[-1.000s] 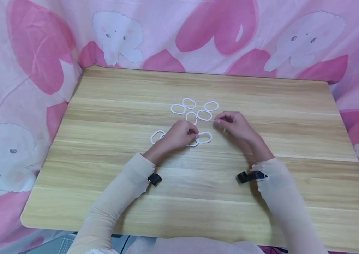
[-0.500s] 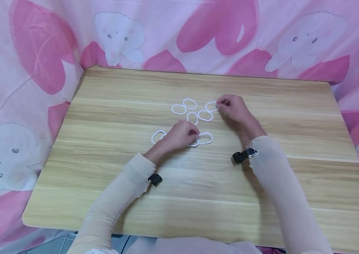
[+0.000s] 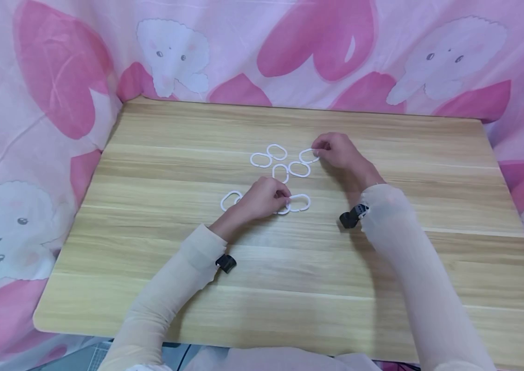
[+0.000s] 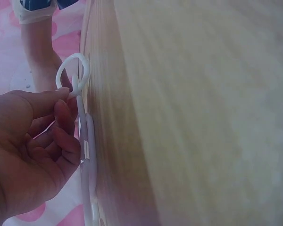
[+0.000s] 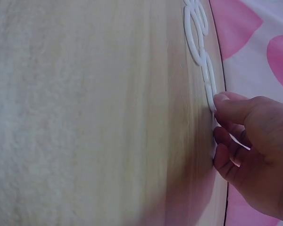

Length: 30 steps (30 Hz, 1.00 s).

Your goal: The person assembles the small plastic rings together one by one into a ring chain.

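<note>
White oval plastic chain links lie in two groups on the wooden table. My left hand [image 3: 262, 200] pinches a link [image 4: 86, 70] of the nearer row, which stands tilted up off the tabletop in the left wrist view. More of that row shows to the left, where a link [image 3: 222, 201] pokes out behind the wrist; the hand covers the middle. At the farther group, my right hand [image 3: 338, 150] pinches the right end of the rightmost link [image 3: 301, 155] between thumb and fingers. Beside that one lies another link [image 3: 290, 169], its rim meeting it.
Several further links, among them an upright oval [image 3: 274, 172] and a left one [image 3: 251, 159], make up the farther group. A pink patterned cloth [image 3: 238, 31] hangs behind and beside the table [image 3: 173, 139]. Black wrist mounts [image 3: 226, 263] sit on both sleeves.
My right hand has moved away from me to the rightmost far link and taken its end between thumb and fingers. The left hand has stayed at the nearer row.
</note>
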Each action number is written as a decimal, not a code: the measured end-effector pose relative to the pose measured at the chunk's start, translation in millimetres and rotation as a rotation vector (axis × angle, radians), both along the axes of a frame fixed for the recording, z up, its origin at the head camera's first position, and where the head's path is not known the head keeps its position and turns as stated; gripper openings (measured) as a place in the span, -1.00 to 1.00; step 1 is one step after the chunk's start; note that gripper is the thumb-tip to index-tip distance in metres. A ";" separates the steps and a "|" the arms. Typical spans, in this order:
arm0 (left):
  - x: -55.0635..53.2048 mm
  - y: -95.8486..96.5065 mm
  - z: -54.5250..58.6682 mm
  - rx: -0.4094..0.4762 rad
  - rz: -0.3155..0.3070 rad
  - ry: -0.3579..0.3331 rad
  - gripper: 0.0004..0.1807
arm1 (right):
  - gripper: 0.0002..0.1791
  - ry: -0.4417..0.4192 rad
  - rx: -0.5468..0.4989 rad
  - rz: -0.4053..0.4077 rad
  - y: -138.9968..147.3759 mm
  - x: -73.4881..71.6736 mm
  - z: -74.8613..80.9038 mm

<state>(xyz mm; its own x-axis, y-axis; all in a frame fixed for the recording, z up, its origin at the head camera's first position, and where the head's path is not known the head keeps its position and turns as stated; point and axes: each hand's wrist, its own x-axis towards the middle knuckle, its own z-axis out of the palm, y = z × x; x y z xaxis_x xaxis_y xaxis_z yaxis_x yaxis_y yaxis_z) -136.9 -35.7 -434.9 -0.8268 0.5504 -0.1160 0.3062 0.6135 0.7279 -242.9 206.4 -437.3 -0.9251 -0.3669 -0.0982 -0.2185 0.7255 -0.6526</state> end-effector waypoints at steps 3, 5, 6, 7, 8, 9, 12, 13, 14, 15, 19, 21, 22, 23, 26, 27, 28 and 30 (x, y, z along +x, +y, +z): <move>0.6 -0.7 0.4 0.002 -0.004 -0.002 -0.85 | -0.82 -0.006 0.012 0.025 -2.5 -2.0 -0.2; 0.8 -0.8 0.6 0.005 -0.006 -0.003 -0.84 | -0.83 -0.007 0.035 0.038 -4.3 -3.5 0.0; 0.9 -0.7 0.9 0.006 -0.006 -0.004 -0.85 | -0.83 -0.004 0.047 0.044 -5.3 -4.3 0.3; 0.9 -0.5 1.0 0.006 -0.007 -0.005 -0.85 | -0.83 -0.002 0.059 0.052 -6.3 -5.0 0.7; 0.8 -0.3 1.1 0.006 -0.006 -0.005 -0.85 | -0.82 0.001 0.067 0.059 -7.3 -5.7 1.2; 0.7 -0.1 1.3 0.006 -0.006 -0.005 -0.85 | -0.82 0.004 0.076 0.066 -8.2 -6.5 1.7; 0.4 0.6 1.4 0.006 -0.006 -0.007 -0.86 | -0.83 0.013 0.102 0.078 -10.4 -7.9 2.4; 0.3 0.8 1.3 0.007 -0.006 -0.008 -0.86 | -0.84 0.013 0.111 0.076 -10.7 -8.1 2.4; 0.2 1.0 1.3 0.008 -0.006 -0.010 -0.86 | -0.85 0.011 0.119 0.072 -10.9 -8.2 2.1; 0.1 1.2 1.2 0.010 -0.006 -0.012 -0.86 | -0.86 0.010 0.135 0.065 -11.0 -8.1 1.7; 0.0 1.3 0.7 0.012 -0.006 -0.013 -0.87 | -0.85 -0.013 0.178 0.043 -10.0 -7.5 -1.4; 0.1 1.1 0.7 0.010 -0.006 -0.012 -0.88 | -0.84 -0.028 0.177 0.029 -8.8 -6.7 -3.2; 0.1 0.9 0.8 0.009 -0.006 -0.011 -0.88 | -0.83 -0.035 0.166 0.022 -7.9 -6.4 -4.1; 0.2 0.7 0.9 0.007 -0.006 -0.010 -0.88 | -0.83 -0.041 0.152 0.011 -7.1 -5.4 -4.6; 0.1 -0.1 0.7 0.004 -0.006 -0.008 -0.88 | -0.85 -0.044 0.098 -0.021 -4.0 -2.5 -5.6; 0.1 -0.4 0.5 0.003 -0.005 -0.008 -0.88 | -0.86 -0.050 0.080 -0.031 -2.8 -1.2 -5.5; -0.1 -0.7 0.0 0.003 -0.004 -0.007 -0.89 | -0.86 -0.045 0.071 -0.036 -2.0 -0.2 -5.2; -0.3 -1.2 -0.8 0.003 -0.001 -0.006 -0.89 | -0.86 -0.040 0.059 -0.041 -0.3 2.0 -4.3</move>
<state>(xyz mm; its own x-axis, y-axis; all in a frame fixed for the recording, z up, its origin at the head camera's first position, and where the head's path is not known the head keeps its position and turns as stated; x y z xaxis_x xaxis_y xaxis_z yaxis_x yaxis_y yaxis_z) -137.2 -36.9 -435.7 -0.8257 0.5513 -0.1191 0.3026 0.6113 0.7313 -240.9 206.1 -441.5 -0.9342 -0.3212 -0.1555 -0.1626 0.7709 -0.6159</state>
